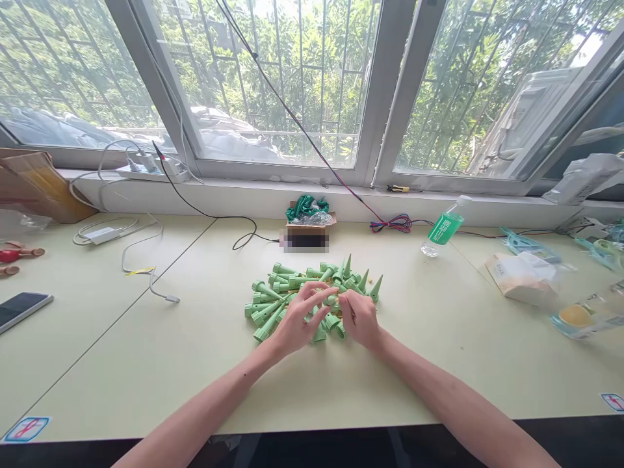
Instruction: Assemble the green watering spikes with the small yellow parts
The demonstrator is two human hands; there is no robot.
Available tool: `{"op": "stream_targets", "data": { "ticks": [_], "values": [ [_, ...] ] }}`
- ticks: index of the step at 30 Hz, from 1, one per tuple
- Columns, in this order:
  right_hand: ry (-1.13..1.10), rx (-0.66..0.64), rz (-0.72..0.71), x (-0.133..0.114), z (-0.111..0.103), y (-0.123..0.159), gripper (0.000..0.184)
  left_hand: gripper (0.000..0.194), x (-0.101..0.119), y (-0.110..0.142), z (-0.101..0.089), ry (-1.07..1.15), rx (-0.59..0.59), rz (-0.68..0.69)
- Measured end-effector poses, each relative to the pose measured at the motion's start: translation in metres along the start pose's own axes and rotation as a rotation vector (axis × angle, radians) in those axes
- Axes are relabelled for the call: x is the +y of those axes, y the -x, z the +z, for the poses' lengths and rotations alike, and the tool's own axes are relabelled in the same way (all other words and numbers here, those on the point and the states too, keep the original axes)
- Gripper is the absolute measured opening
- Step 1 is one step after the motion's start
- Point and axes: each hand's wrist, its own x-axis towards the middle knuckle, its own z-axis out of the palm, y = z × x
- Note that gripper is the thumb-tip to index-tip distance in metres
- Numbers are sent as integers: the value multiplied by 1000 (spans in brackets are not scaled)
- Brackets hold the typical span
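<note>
A pile of light green plastic watering spikes (266, 312), cone-shaped with ribbed caps, lies mid-table. Over the pile's front, my left hand (299, 322) has its thumb and fingers closed round a green spike (331, 300), seen mostly by its rounded end. Close against it, my right hand (359, 317) is curled in a pinch at the same spot. Whatever sits between those right fingertips is too small and covered to name. Several spikes stand point-up on the right, such as the cone (376, 288).
Behind the pile sits a small cardboard box (312, 224) with green wrap, a blurred dark device (306, 240) before it. A water bottle (442, 227) and tissue pack (520, 276) stand right. Leftward lie a white cable (151, 273) and phone (23, 310).
</note>
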Motion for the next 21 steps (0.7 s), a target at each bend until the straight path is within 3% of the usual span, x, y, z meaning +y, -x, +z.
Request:
{"op": "stream_targets", "data": {
  "ticks": [4,9,13,17,21],
  "values": [
    [7,82,57,-1,-1,-2,26,18,6,-4,-3,24,143,-93],
    [-6,79,-3,1,-2,-1,21,51,13,-7,-8,125,-48,-186],
    [-53,-19,-111,0,-3,0,18,64,12,-5,-5,176,-77,-239],
    [-55,-70,-132,-2,-4,-1,22,61,10,-5,-6,194,-69,-278],
    [-46,-62,-112,-2,-4,1,23,42,12,-6,-10,174,-80,-214]
  ]
}}
